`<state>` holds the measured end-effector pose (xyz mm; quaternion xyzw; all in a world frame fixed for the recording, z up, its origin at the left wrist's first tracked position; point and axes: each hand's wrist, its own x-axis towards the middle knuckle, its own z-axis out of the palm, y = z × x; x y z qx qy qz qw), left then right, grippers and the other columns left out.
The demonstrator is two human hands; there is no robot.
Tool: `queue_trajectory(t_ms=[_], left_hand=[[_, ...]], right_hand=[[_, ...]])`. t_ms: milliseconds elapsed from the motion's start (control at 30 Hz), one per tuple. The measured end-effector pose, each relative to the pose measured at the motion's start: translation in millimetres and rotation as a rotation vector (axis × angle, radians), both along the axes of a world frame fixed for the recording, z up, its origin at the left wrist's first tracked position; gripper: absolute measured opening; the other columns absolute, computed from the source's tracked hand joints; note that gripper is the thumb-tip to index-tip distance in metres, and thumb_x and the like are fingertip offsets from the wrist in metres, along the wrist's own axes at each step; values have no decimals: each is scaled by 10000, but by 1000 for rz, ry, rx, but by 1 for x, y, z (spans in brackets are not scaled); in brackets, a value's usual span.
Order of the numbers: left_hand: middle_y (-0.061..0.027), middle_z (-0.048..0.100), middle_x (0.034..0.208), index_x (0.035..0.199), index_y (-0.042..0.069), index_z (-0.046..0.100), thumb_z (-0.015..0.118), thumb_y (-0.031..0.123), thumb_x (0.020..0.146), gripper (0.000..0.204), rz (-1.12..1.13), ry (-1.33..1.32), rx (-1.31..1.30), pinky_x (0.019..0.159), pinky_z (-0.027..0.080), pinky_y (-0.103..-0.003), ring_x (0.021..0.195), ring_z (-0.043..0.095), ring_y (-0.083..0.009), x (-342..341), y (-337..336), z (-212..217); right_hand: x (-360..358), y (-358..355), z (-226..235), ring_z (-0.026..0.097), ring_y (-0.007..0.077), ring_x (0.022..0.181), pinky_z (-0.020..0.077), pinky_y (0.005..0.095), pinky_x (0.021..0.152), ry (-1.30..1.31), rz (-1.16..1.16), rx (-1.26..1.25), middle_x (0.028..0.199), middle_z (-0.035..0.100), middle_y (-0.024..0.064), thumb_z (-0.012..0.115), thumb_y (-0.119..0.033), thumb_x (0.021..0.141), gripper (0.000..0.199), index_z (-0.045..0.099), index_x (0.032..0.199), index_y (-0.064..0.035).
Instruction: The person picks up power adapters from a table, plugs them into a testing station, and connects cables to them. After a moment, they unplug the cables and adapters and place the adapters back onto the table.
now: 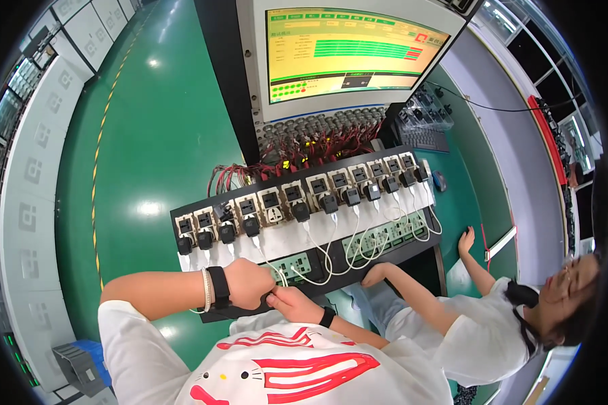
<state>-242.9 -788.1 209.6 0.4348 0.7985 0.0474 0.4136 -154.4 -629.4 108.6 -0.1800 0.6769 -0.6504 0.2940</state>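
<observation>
My left hand (248, 283), with a black band and a beaded bracelet at the wrist, is closed in a fist over the front edge of the test bench (277, 181). My right hand (295, 305) meets it there, thumb and fingers pinched together against it; what they hold, if anything, is hidden. Right above them lies a green circuit board (297, 264) with white cables plugged in. Black power adapters (300, 212) sit in a row of sockets, and white charging cables (331, 260) run down from them. One socket (274, 214) has no adapter.
A monitor (358, 57) stands above red wiring (317, 145). At the right, a co-worker's hand (377, 273) touches the bench edge; their other hand (466, 241) rests on a green surface. A keyboard (424, 140) and mouse (440, 181) lie beyond. Grey and blue crates (81, 368) stand lower left.
</observation>
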Motion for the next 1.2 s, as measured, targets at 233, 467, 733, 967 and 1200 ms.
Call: queue_trajectory(t_ms=[233,467,733,967,1200], left_hand=[[-128,622,720,759,85,643,612,154,639,141,-48,36,180,597,502,-441,736,635,-330,-1,-17,-8],[-143,587,875,925,55,564,643,122,650,294,352,448,1,690,497,-428,820,598,-341,-77,-105,-14],[-151,554,953,886,30,552,629,126,665,253,335,571,506,761,457,-421,887,545,-340,-66,13,-147],[-71,546,1026,1027,107,598,584,65,671,360,161,457,250,808,441,-388,975,533,-281,-82,-43,-130],[-40,538,972,947,133,613,576,125,758,193,-16,627,261,731,460,-370,858,535,-257,-71,-44,-129]], right_hand=[[-3,6,9,518,279,623,436,351,613,90,86,86,697,534,143,470,-208,946,201,508,953,-10],[33,61,-40,471,141,629,401,278,589,-100,-480,346,662,486,53,458,-216,949,226,517,845,-25],[-5,35,-25,543,214,703,433,289,684,-31,-404,284,741,557,122,468,-216,937,240,543,916,10],[3,54,-36,563,277,833,446,345,779,129,-396,578,891,593,139,520,-198,896,266,566,1067,1],[-39,15,-18,470,373,1042,374,426,930,525,-384,528,1141,508,231,591,-186,829,484,451,1223,58]])
